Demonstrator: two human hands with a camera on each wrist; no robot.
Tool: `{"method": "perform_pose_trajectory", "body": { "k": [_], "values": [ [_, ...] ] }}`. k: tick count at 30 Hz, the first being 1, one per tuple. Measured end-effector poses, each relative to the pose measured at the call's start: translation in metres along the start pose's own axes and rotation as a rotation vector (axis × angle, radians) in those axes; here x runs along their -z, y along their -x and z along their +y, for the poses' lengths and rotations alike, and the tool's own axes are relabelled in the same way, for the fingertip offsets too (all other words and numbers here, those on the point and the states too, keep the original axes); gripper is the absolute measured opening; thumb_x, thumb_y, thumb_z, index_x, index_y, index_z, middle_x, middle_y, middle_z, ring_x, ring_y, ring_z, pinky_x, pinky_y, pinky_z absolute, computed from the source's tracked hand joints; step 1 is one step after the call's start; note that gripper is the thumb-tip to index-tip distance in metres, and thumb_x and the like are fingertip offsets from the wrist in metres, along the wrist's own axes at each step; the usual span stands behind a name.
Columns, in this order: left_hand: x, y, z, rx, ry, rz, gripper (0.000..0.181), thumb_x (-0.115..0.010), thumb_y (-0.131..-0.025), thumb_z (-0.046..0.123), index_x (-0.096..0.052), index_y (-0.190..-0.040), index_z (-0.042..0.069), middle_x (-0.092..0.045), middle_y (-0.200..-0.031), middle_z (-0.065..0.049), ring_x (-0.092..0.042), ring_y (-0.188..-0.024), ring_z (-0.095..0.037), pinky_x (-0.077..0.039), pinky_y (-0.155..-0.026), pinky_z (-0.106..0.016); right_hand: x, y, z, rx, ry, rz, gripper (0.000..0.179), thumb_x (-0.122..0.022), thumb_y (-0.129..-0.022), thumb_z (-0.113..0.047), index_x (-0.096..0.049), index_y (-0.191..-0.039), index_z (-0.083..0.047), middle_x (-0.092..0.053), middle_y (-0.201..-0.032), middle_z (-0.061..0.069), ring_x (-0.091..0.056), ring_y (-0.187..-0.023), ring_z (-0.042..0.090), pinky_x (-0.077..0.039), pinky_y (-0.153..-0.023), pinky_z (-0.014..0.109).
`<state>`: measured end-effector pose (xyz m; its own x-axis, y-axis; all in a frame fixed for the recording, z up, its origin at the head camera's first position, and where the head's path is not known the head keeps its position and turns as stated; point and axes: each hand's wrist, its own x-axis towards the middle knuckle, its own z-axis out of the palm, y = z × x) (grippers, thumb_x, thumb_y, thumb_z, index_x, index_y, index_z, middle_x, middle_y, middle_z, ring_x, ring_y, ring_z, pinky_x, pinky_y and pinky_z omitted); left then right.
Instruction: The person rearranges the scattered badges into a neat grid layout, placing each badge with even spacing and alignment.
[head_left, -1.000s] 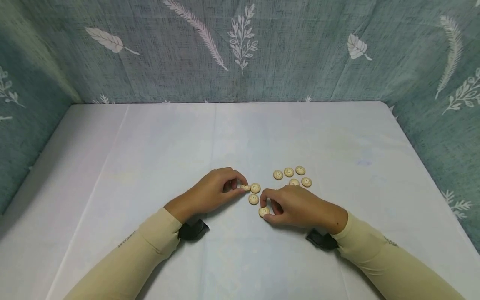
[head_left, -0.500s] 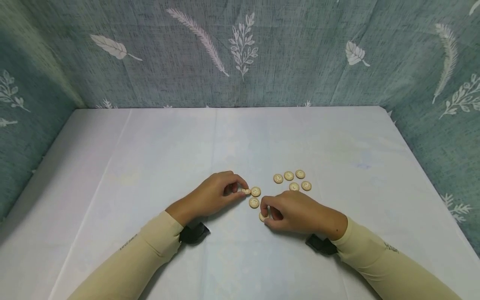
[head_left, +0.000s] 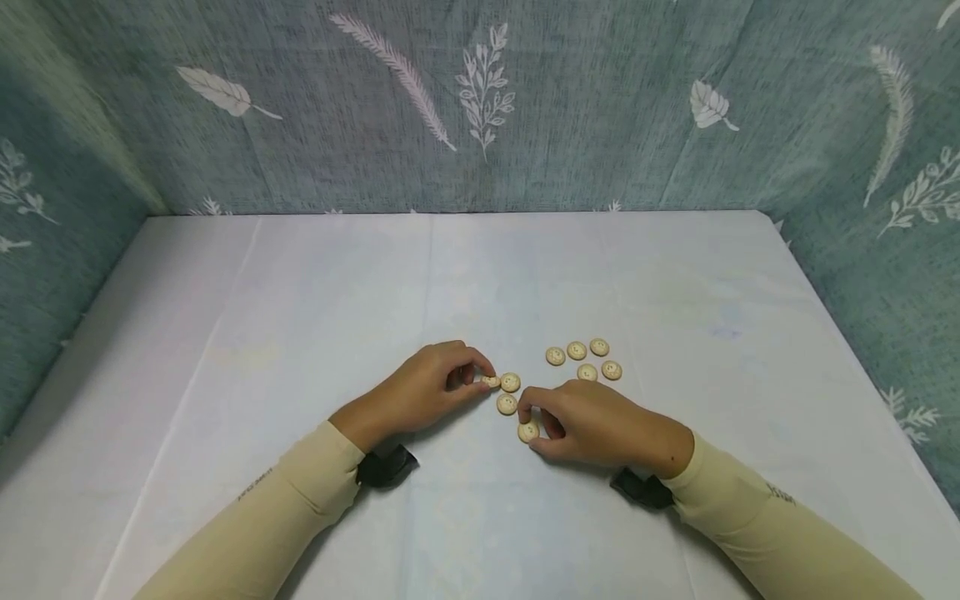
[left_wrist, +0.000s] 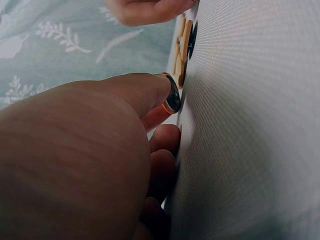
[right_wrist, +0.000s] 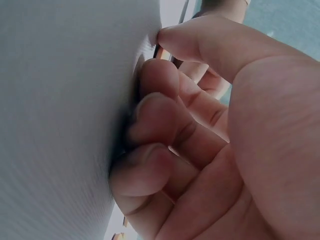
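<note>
My left hand (head_left: 423, 390) pinches a round cream button (head_left: 491, 382) between thumb and forefinger. In the left wrist view this button (left_wrist: 173, 95) is tilted on edge just above the cloth, its dark side showing. Beside it lie two more buttons, one (head_left: 510, 382) close to the held one and another (head_left: 507, 404) nearer me. My right hand (head_left: 600, 427) has thumb and forefinger on opposite edges of a further button (head_left: 528, 431) at the near end of this group. In the right wrist view its other fingers (right_wrist: 152, 120) are curled against the cloth, and little of the button shows.
Several matching buttons (head_left: 577, 350) lie in a loose cluster beyond my right hand, one partly hidden by it. A white cloth (head_left: 337, 283) covers the table. Green leaf-patterned fabric (head_left: 585, 100) stands along the back and both sides.
The right fingers covered much of their button half a second ago; now its face shows again. The left hand keeps its pinch in place. The head view has tilted slightly.
</note>
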<state>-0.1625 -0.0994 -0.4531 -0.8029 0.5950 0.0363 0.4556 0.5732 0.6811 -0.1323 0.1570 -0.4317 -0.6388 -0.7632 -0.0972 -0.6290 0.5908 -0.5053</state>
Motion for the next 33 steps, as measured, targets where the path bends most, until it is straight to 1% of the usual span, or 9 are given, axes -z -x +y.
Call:
{"method": "perform_pose_trajectory", "body": {
  "k": [7, 12, 14, 19, 24, 27, 30, 33],
  "values": [
    [0.0, 0.001, -0.001, 0.005, 0.003, -0.006, 0.015, -0.07, -0.095, 0.024, -0.07, -0.109, 0.02, -0.057, -0.085, 0.007, -0.051, -0.075, -0.008, -0.045, -0.069, -0.022, 0.0, 0.0, 0.0, 0.011, -0.014, -0.011, 0.016, -0.072, -0.087, -0.019, -0.06, -0.098, -0.018, -0.049, -0.062, -0.016, -0.04, -0.052, -0.007, -0.036, -0.051, 0.015],
    [0.002, 0.001, -0.001, -0.01, -0.001, 0.019, 0.014, -0.071, -0.095, 0.023, -0.07, -0.108, 0.02, -0.056, -0.084, 0.007, -0.051, -0.075, -0.008, -0.045, -0.068, -0.023, 0.003, 0.0, 0.003, 0.017, 0.031, 0.018, 0.017, -0.071, -0.085, -0.017, -0.059, -0.097, -0.018, -0.049, -0.061, -0.016, -0.039, -0.051, -0.007, -0.035, -0.05, 0.015],
    [0.002, 0.001, 0.0, -0.013, -0.001, 0.021, 0.014, -0.071, -0.095, 0.023, -0.07, -0.108, 0.02, -0.056, -0.084, 0.007, -0.05, -0.075, -0.008, -0.045, -0.068, -0.023, 0.005, 0.0, 0.005, -0.004, 0.05, 0.039, 0.017, -0.072, -0.085, -0.017, -0.059, -0.097, -0.017, -0.049, -0.06, -0.016, -0.039, -0.051, -0.007, -0.035, -0.05, 0.015],
    [0.001, 0.0, -0.001, -0.011, -0.009, 0.001, 0.015, -0.071, -0.095, 0.023, -0.069, -0.109, 0.02, -0.056, -0.084, 0.007, -0.05, -0.075, -0.008, -0.044, -0.068, -0.022, 0.01, 0.003, 0.011, -0.074, 0.1, 0.095, 0.018, -0.071, -0.084, -0.017, -0.059, -0.097, -0.017, -0.049, -0.06, -0.017, -0.04, -0.052, -0.006, -0.036, -0.05, 0.017],
    [0.001, -0.001, 0.0, -0.01, -0.008, 0.018, 0.014, -0.072, -0.094, 0.022, -0.07, -0.108, 0.02, -0.056, -0.084, 0.008, -0.05, -0.075, -0.008, -0.045, -0.068, -0.022, 0.014, 0.005, 0.018, -0.121, 0.139, 0.164, 0.019, -0.072, -0.082, -0.017, -0.058, -0.096, -0.017, -0.049, -0.061, -0.016, -0.041, -0.053, -0.003, -0.037, -0.051, 0.019],
    [0.0, -0.001, 0.0, -0.001, -0.005, 0.008, 0.015, -0.071, -0.094, 0.023, -0.07, -0.109, 0.021, -0.056, -0.084, 0.008, -0.05, -0.075, -0.008, -0.044, -0.068, -0.022, 0.015, 0.005, 0.021, -0.139, 0.147, 0.177, 0.019, -0.072, -0.082, -0.016, -0.057, -0.095, -0.017, -0.049, -0.061, -0.016, -0.041, -0.054, -0.002, -0.036, -0.05, 0.02],
    [0.0, 0.0, 0.0, 0.011, -0.006, -0.006, 0.015, -0.071, -0.094, 0.024, -0.07, -0.109, 0.021, -0.056, -0.084, 0.008, -0.05, -0.075, -0.008, -0.045, -0.068, -0.022, 0.016, 0.006, 0.024, -0.161, 0.133, 0.177, 0.02, -0.072, -0.083, -0.016, -0.057, -0.096, -0.016, -0.05, -0.062, -0.016, -0.042, -0.056, 0.0, -0.037, -0.052, 0.02],
    [0.0, 0.001, 0.002, 0.014, -0.002, 0.001, 0.014, -0.071, -0.094, 0.023, -0.07, -0.108, 0.021, -0.056, -0.084, 0.008, -0.051, -0.075, -0.009, -0.045, -0.068, -0.022, 0.017, 0.006, 0.025, -0.175, 0.112, 0.189, 0.018, -0.072, -0.085, -0.015, -0.058, -0.096, -0.015, -0.052, -0.063, -0.014, -0.044, -0.06, 0.002, -0.038, -0.053, 0.021]
  ]
}}
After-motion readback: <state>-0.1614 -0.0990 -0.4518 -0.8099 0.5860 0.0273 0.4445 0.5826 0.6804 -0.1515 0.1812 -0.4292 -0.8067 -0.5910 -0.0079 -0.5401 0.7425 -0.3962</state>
